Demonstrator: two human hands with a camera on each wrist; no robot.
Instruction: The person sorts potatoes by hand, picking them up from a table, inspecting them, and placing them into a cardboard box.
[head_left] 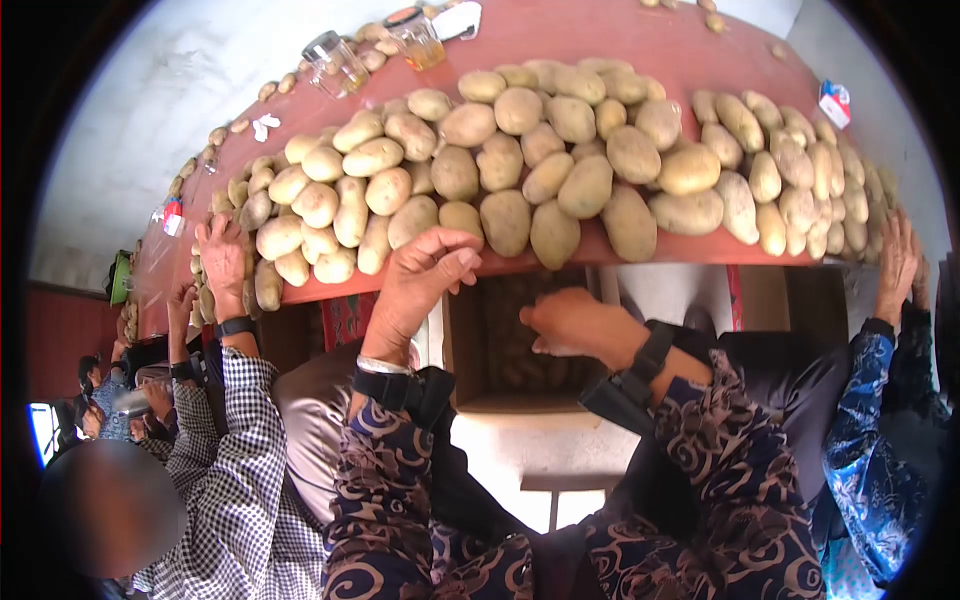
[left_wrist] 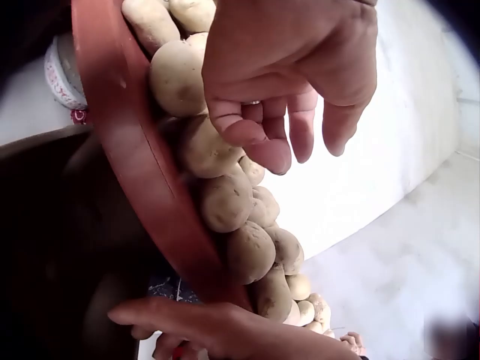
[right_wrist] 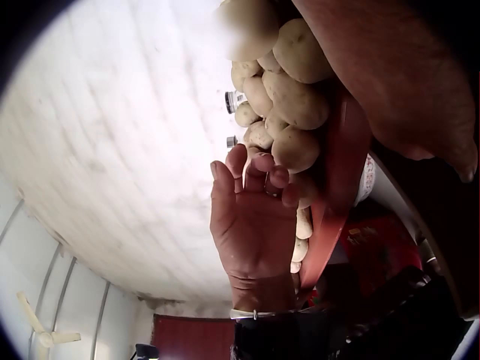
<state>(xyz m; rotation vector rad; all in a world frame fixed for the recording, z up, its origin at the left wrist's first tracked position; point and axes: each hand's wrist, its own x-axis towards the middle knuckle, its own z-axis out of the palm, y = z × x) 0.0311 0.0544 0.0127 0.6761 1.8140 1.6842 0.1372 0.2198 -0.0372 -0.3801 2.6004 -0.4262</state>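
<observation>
My left hand [head_left: 415,290] hovers at the front edge of the red table [head_left: 375,290], its fingers loosely bent and nothing held in them. Close behind it lie potatoes [head_left: 505,222], heaped in a long pile along the tabletop. In the left wrist view the same hand [left_wrist: 292,75] overlaps the potato row, and its palm side shows bare. Lower and to the right, my right hand [head_left: 585,325] is over an open cardboard box [head_left: 520,405] below the table edge. Its fingers look relaxed, with no object visible in them. Shadowed potatoes [head_left: 515,350] lie inside the box.
Glass jars [head_left: 335,65] stand behind the pile. At the left, a person in a checked sleeve [head_left: 245,400] has a hand [head_left: 222,260] at the potatoes. To the right, another person's hand [head_left: 897,260] rests by the table edge. Small red-and-white packets [head_left: 834,103] lie on the table.
</observation>
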